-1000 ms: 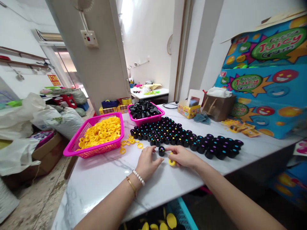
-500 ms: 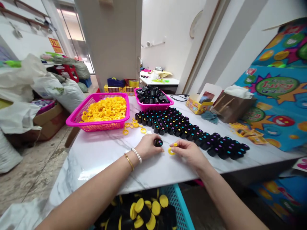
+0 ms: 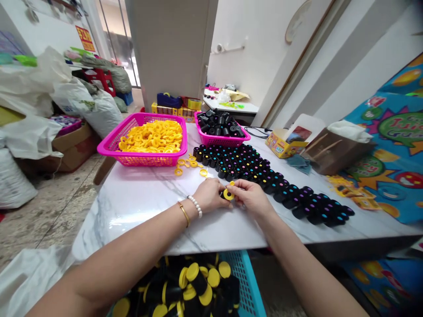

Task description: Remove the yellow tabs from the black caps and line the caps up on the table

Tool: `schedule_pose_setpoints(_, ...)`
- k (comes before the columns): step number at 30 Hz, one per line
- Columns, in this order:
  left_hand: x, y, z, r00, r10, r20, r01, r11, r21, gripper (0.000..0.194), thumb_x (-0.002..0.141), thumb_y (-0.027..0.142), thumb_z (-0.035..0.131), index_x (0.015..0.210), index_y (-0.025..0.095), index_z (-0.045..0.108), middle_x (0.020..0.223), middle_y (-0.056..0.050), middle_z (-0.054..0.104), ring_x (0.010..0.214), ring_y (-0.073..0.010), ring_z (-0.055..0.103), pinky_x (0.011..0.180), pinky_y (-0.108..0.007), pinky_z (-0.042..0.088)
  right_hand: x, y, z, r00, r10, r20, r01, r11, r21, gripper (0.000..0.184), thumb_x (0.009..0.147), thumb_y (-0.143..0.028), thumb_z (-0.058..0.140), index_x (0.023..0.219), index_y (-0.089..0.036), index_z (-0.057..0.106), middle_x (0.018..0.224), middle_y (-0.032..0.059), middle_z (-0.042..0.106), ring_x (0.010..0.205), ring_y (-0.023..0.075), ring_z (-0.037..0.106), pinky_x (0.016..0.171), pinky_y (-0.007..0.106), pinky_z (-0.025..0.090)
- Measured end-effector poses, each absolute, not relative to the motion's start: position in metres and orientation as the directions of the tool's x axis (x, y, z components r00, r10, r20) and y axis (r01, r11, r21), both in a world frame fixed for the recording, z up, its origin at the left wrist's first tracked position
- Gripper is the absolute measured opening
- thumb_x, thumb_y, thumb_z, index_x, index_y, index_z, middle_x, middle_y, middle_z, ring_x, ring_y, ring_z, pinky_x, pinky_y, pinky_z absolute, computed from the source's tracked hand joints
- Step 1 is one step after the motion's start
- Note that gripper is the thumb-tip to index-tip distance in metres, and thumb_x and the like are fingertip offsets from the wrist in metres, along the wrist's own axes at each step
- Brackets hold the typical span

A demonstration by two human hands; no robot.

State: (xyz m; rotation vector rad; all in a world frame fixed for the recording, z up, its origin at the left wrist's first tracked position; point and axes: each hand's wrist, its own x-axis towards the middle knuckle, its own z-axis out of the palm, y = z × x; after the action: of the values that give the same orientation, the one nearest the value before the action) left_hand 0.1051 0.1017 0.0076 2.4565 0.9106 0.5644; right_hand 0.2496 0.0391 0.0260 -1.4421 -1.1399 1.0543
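Observation:
My left hand is closed around a small black cylinder, mostly hidden by the fingers. Between thumb and fingers, my right hand pinches a yellow plastic ring cap with a small tab. The ring lies against the end of the cylinder; whether it is seated I cannot tell. Just beyond my hands, black cylinders with coloured dots on top stand in close rows. A few loose yellow ring caps lie on the table to their left.
A pink basket of yellow caps and a pink basket of black cylinders stand at the back of the marble-patterned table. Below its front edge is a blue basket holding yellow-capped black cylinders. An opened yellow box sits back right.
My right hand has moved left with the yellow ring cap, bringing it against the black cylinder in my left hand. The view has shifted slightly.

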Motion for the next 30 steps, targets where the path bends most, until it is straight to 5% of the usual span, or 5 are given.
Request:
schedule_pose_setpoints(9,0.103,0.102,0.011,0.741,0.661,0.121,0.447,-0.619,0.646,0.030,0.061,0.043,0.076,0.086,0.026,0.074,0.072,0.002,0.069,0.066,-0.0142,0.059,0.061,-0.022,0.040,0.250,0.044,0.014,0.162,0.983,-0.087,0.070,-0.099,-0.993,0.038,0.064,-0.046,0.076,0.066,-0.016,0.054,0.048,-0.0052,0.051,0.034,0.0047,0.040,0.032,0.017,0.030)
schedule_pose_setpoints(15,0.102,0.098,0.012,0.699,0.702,0.139,0.508,-0.624,0.594,0.034,0.057,0.053,0.075,0.079,0.027,0.075,0.063,0.002,0.066,0.059,-0.0147,0.058,0.052,-0.023,0.033,0.244,0.032,0.006,0.241,0.970,0.022,0.251,-0.041,-0.967,0.034,0.074,-0.049,0.067,0.075,-0.019,0.051,0.045,-0.0073,0.049,0.034,0.0085,0.046,0.034,0.019,0.038)
schedule_pose_setpoints(19,0.103,0.095,0.013,0.681,0.722,0.121,0.534,-0.603,0.593,0.037,0.057,0.057,0.074,0.077,0.027,0.074,0.063,0.001,0.066,0.061,-0.0166,0.059,0.052,-0.024,0.035,0.245,0.029,0.007,0.170,0.985,0.001,0.228,-0.039,-0.973,0.032,0.076,-0.047,0.066,0.079,-0.019,0.053,0.048,-0.0073,0.049,0.038,0.0076,0.046,0.038,0.019,0.042)
schedule_pose_setpoints(30,0.103,0.094,0.019,0.710,0.692,0.132,0.546,-0.659,0.518,0.032,0.064,0.048,0.072,0.081,0.021,0.071,0.077,-0.007,0.070,0.077,-0.0249,0.066,0.067,-0.029,0.047,0.246,0.033,0.010,0.149,0.986,-0.074,0.116,-0.092,-0.989,0.032,0.069,-0.040,0.073,0.079,-0.020,0.050,0.056,-0.0092,0.047,0.034,0.0024,0.032,0.031,0.015,0.031)
